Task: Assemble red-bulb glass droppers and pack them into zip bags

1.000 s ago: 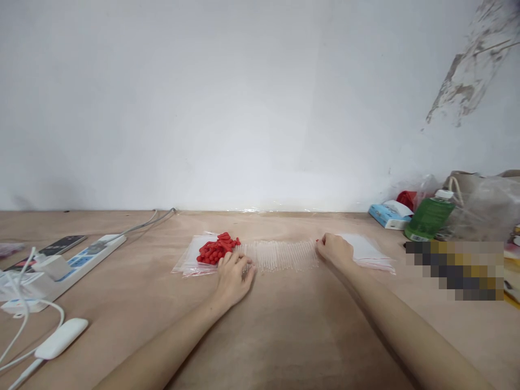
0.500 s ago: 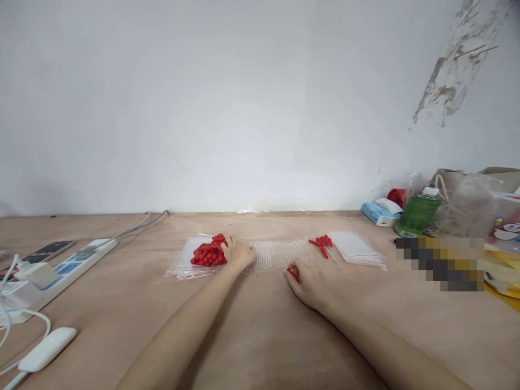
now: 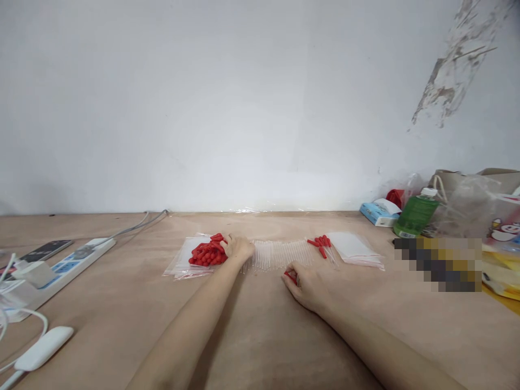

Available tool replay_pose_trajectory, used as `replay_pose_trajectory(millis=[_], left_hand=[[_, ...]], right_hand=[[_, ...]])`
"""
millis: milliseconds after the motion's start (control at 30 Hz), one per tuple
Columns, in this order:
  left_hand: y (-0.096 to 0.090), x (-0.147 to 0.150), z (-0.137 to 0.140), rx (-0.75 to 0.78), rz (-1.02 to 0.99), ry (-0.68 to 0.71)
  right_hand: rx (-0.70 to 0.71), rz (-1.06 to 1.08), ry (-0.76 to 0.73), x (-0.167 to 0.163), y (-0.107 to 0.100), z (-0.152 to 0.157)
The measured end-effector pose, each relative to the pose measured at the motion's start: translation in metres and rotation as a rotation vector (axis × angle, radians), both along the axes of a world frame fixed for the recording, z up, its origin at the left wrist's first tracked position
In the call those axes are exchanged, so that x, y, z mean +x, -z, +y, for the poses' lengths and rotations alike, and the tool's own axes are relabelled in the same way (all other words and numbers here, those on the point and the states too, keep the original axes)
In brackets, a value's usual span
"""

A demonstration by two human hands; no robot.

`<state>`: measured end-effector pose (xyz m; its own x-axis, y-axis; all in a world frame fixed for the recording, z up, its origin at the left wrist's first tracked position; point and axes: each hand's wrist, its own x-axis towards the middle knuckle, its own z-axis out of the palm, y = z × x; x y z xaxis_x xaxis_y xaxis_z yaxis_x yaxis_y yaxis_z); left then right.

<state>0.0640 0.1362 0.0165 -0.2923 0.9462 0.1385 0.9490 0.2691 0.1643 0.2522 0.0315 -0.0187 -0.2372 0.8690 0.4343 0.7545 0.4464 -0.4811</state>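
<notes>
At the left end of the row of clear sticks (image 3: pixel 282 254), the left grip (image 3: pixel 239 249) touches the red pile (image 3: pixel 204 254); whether it pinches anything, I cannot tell. At the row's near side, the right grip (image 3: pixel 307 287) pinches a red piece (image 3: pixel 290 277).

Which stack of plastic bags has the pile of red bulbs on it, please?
The left stack, beneath the red bulbs; the right stack bears no pile.

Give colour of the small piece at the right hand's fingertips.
Red: the small piece at the right hand shows in the head view.
</notes>
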Motion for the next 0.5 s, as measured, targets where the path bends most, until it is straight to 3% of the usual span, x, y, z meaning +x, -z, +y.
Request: replay_pose_trajectory(millis=[300,500], left_hand=[[0.002,0.002,0.004,-0.012,-0.074,-0.009],[-0.021,-0.003,-0.017,0.095,-0.177,0.09]], right_hand=[[-0.005,0.024,-0.029,0.002,0.01,0.006],[0.014,0.08,-0.038,0.001,0.008,0.005]])
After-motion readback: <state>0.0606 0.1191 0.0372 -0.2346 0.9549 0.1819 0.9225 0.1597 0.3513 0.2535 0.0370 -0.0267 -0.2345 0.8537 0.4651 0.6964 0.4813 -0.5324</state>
